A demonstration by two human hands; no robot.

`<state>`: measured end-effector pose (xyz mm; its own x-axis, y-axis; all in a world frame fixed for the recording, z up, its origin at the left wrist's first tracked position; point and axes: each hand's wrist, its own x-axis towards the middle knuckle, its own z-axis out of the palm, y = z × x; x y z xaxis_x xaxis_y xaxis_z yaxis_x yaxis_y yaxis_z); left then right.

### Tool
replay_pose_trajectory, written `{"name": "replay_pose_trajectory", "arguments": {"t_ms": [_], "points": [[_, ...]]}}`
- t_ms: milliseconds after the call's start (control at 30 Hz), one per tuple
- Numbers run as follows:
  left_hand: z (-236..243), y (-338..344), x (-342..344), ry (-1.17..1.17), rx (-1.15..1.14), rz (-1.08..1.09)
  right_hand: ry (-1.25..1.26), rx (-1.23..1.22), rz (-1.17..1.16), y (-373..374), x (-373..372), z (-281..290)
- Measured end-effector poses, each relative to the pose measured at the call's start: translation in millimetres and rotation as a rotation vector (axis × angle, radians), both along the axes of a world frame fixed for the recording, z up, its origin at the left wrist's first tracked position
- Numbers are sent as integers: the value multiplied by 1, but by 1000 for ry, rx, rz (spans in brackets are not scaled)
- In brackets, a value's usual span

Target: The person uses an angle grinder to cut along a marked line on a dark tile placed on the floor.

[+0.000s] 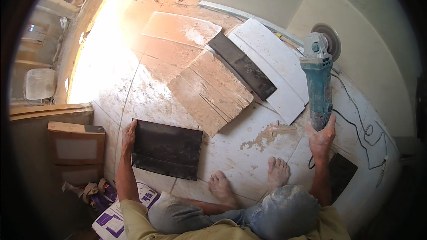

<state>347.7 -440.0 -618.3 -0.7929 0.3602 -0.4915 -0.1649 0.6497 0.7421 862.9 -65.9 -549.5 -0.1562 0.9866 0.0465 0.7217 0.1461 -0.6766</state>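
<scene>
From where I stand, the left hand (129, 135) is closed on the left edge of a smooth black rectangular tile (167, 149); I can't tell whether the tile lies flat. Held by one edge only, it could twist or slip. Beside it, two bare, dusty feet (221, 186) would be exposed to a chip or a dropped corner. Well apart from the left, the right hand (322, 138) is wrapped around the rear of a teal-and-grey angle grinder (319, 86); that one-handed hold could let the thin round disc (334, 41) kick. Farther right, a loose dark looping power cord (362, 137) could snag and jerk it.
</scene>
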Motion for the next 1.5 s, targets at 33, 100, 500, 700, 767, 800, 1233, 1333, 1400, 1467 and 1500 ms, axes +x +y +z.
{"name": "replay_pose_trajectory", "arguments": {"t_ms": [33,100,500,700,767,800,1233,1333,1400,1467,1500], "points": [[-10,-3,-7,7,-7,3,-7,19,-4,0,-2,-1],[-29,-4,-19,82,15,-36,3,2,-16,-1,-6,2],[-44,23,-31,196,-30,-171,25,17,33,0,-17,-3],[-57,24,-37,294,-82,-202,46,30,21,1,-23,-8],[-64,21,-38,308,-116,-201,32,33,30,2,-26,-8],[-68,18,-39,311,-116,-204,35,34,26,3,-26,-9],[-57,41,-34,710,-598,-542,-3,-23,-2,14,-21,-25],[-42,65,-33,797,-658,-636,68,-25,24,17,-19,-28],[-20,97,-41,844,-645,-624,132,-41,37,20,-20,-30],[3,155,-35,947,-442,-689,116,41,74,22,-23,-29],[10,189,-29,980,-358,-757,118,38,74,23,-22,-32]]}}
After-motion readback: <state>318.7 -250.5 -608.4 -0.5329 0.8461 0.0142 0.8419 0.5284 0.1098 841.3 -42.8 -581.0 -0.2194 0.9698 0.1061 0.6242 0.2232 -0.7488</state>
